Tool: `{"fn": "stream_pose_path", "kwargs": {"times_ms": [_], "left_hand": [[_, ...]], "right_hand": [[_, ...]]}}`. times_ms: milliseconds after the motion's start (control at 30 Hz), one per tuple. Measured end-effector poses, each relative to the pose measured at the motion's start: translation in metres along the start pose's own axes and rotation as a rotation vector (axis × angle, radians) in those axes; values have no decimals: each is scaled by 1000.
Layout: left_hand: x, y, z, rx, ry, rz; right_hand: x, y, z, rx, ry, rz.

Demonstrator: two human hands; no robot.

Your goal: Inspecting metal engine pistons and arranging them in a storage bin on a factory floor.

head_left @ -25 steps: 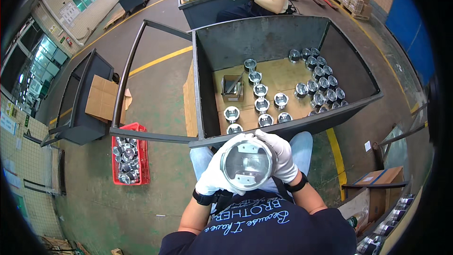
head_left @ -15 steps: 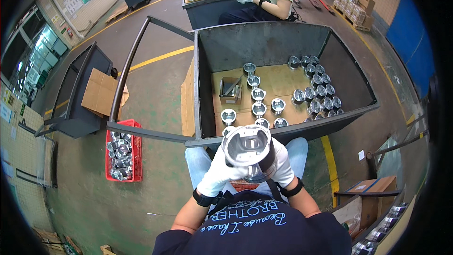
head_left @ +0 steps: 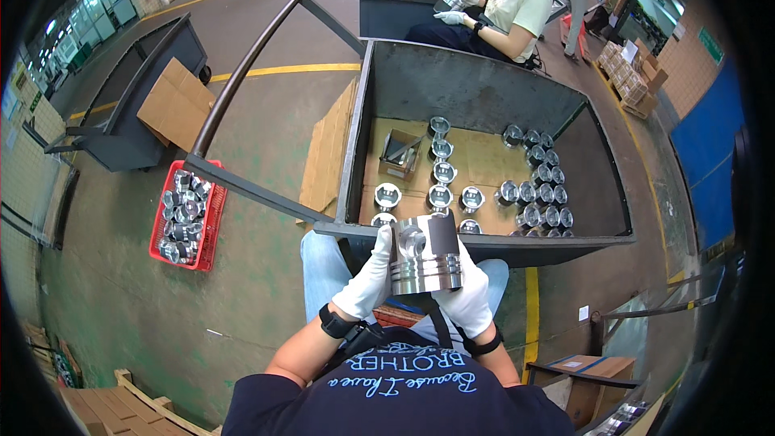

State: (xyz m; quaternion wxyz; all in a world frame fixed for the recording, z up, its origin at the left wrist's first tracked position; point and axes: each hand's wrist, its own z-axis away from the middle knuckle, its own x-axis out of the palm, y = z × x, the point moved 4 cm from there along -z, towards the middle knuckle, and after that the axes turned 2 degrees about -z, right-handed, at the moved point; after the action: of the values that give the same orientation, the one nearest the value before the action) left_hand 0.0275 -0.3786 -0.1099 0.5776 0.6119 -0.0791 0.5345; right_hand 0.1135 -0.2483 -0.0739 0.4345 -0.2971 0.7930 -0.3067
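A shiny metal engine piston (head_left: 425, 262) is held between my two white-gloved hands, over my lap. Its grooved ring end points down toward me, and its pin bore and a dark skirt patch show. My left hand (head_left: 370, 278) grips the left side, fingers partly hidden behind it. My right hand (head_left: 470, 295) holds the lower right side. Just beyond stands a dark grey metal cart (head_left: 484, 244), its cardboard-covered floor (head_left: 484, 153) bearing rows of upright pistons (head_left: 441, 172). A small open box (head_left: 399, 153) with dark flat pieces in it sits at the cart's left.
A red plastic basket (head_left: 211, 226) of jumbled pistons stands on the floor at left. The cart's bent tube handle (head_left: 246, 60) juts left. Another dark cart (head_left: 129, 105) holds cardboard. Beyond the cart, a co-worker (head_left: 508, 16) in gloves handles a piston beside a loaded table (head_left: 379, 16).
Both hands have turned the piston: its hollow open end faced up before, and now its side shows with the ring grooves low. My view has shifted and tilted somewhat.
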Motion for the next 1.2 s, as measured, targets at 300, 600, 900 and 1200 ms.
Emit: {"fn": "stream_pose_path", "kwargs": {"times_ms": [300,600,900,1200], "left_hand": [[-6,0,1,46,-38,-107],[1,0,2,4,-48,-130],[-9,-1,8,-68,-116,81],[-1,19,3,97,-123,-82]], "right_hand": [[8,15,7,136,-66,-79],[1,2,5,154,-34,-61],[-4,-15,-2,8,-31,59],[-39,-12,-19,92,-485,205]]}}
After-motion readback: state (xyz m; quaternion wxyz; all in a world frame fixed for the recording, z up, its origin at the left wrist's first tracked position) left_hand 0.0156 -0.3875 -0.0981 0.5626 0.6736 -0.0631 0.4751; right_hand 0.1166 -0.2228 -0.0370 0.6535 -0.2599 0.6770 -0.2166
